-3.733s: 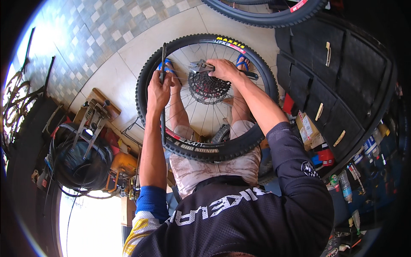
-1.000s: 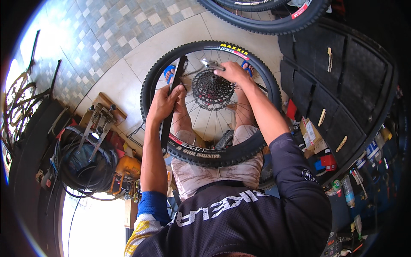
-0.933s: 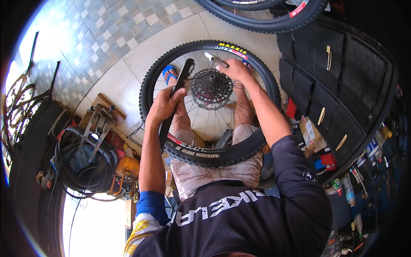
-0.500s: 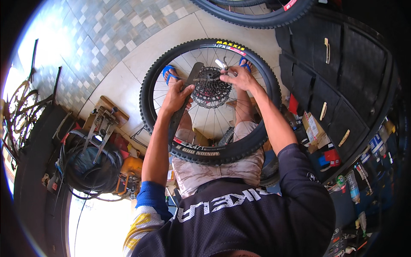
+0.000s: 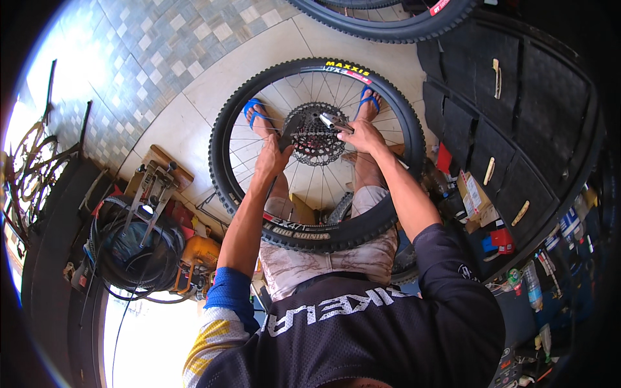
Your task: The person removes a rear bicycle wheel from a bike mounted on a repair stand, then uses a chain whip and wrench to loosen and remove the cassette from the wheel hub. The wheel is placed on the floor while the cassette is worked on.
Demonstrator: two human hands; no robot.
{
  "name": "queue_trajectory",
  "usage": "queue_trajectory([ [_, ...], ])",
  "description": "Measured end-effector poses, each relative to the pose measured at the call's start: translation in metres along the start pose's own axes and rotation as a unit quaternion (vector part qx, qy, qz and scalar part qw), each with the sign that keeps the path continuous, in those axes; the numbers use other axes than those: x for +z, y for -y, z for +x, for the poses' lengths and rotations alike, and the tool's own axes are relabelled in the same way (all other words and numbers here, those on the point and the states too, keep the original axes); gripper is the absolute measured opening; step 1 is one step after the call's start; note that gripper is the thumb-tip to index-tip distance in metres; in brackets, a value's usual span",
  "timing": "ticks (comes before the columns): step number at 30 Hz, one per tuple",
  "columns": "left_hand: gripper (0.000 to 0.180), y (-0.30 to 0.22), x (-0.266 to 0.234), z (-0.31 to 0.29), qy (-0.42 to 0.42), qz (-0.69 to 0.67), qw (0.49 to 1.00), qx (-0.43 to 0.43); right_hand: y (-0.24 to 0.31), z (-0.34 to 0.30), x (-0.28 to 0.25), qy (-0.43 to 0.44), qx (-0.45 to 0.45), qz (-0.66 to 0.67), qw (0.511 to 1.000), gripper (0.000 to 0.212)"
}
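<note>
A bicycle wheel with a black knobbly tire [image 5: 222, 165] rests against my thighs, its cassette [image 5: 317, 150] facing up. My left hand [image 5: 270, 158] is closed round a dark chain whip [image 5: 295, 124]. The chain whip's flat end and chain lie over the left side of the cassette. My right hand [image 5: 363, 137] grips a silver metal hand tool [image 5: 335, 123], held over the upper right of the cassette. The tool's head is near the hub's middle; whether it touches is unclear. My palm and fingers hide part of its handle.
Another bicycle wheel [image 5: 388, 32] lies beyond mine. Dark cabinet drawers [image 5: 524, 110] with pale handles stand to the right. Left are a metal stand [image 5: 152, 184], coiled black tires [image 5: 113, 258] and an orange machine [image 5: 200, 252]. My feet in blue sandals [image 5: 255, 110] are under the wheel.
My right hand has turned and lowered the silver tool toward the cassette's middle. My left hand and the chain whip have shifted slightly down.
</note>
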State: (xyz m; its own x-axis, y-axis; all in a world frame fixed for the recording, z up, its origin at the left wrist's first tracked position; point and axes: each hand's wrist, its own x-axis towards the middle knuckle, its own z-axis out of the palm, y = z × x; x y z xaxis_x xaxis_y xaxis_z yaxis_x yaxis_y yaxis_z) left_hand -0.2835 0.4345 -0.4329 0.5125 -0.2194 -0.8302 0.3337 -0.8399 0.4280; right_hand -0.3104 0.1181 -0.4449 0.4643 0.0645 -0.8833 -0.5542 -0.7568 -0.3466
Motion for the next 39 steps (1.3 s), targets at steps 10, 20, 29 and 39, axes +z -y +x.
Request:
queue_trajectory([
  [10,0.061,0.001,0.004,0.023,-0.037,0.028,0.999,-0.023,-0.001,0.014,0.01,-0.038,0.004,0.042,0.998,0.04],
  [20,0.058,0.002,-0.011,0.054,-0.002,0.124,0.991,0.056,-0.008,0.025,0.006,-0.057,0.012,0.041,0.997,0.039],
  [29,0.057,-0.001,-0.025,0.073,0.111,0.211,0.968,0.073,0.004,0.028,-0.008,-0.074,-0.015,-0.031,0.997,0.038],
  [39,0.059,-0.002,-0.03,0.071,0.1,0.249,0.959,0.087,0.019,0.026,-0.024,-0.051,-0.008,-0.119,0.992,0.044],
])
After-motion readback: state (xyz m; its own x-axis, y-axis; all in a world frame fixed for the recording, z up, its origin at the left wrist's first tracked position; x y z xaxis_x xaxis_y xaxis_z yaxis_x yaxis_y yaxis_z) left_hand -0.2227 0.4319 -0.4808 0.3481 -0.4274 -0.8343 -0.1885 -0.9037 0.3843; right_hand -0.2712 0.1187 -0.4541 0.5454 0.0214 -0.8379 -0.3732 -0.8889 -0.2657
